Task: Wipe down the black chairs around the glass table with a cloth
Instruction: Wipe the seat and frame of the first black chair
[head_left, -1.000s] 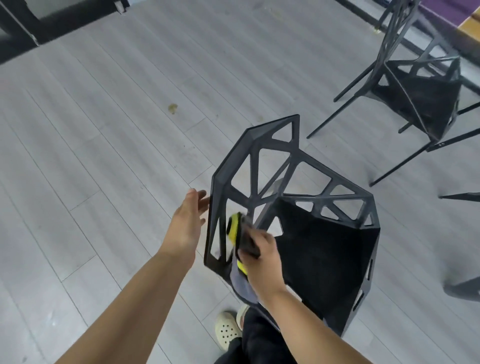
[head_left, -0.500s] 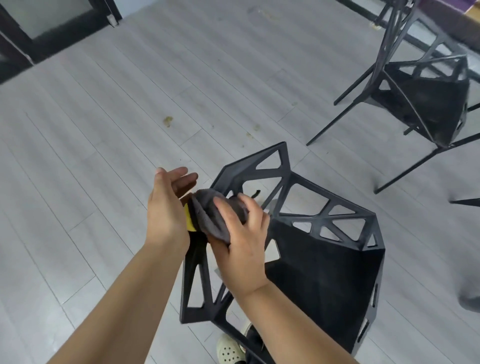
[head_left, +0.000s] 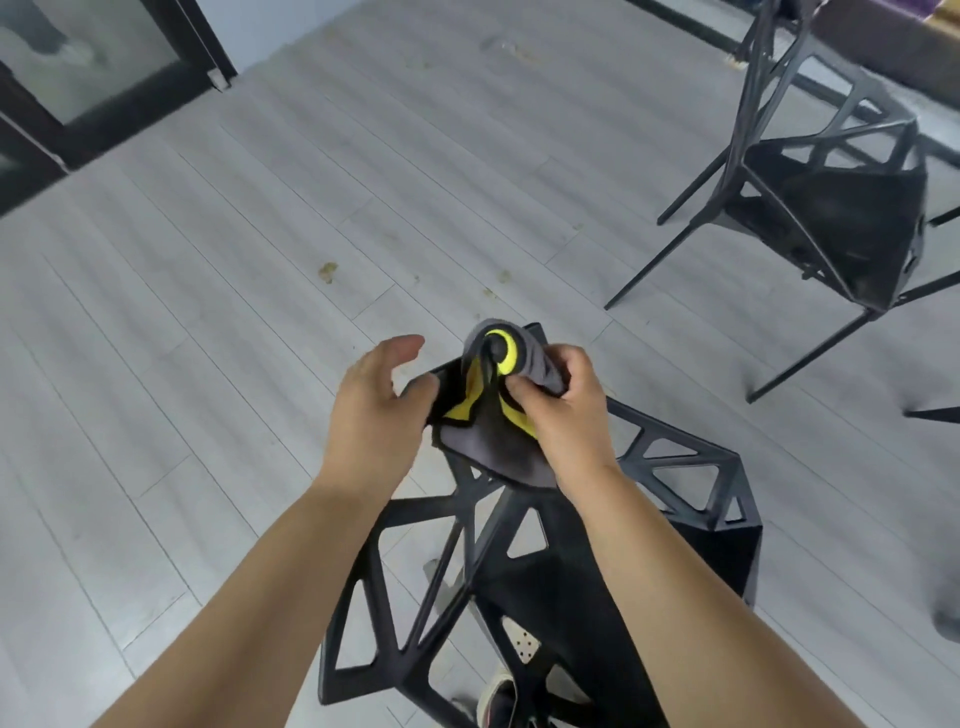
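Near black chair (head_left: 680, 460) seems tipped toward the person, the top corner of its back up between the hands, in easy reach. Grey cloth (head_left: 498, 457) with yellow lining drapes over that corner. The right grip (head_left: 563, 410) pinches it bunched there, fingers curled, likely to rub the corner. The left grip (head_left: 374, 410) holds nothing, fingers loose at the rail end just left of the cloth, probably steadying; contact unclear. Second black chair (head_left: 857, 228) stands far right on the floor (head_left: 208, 364), well apart.
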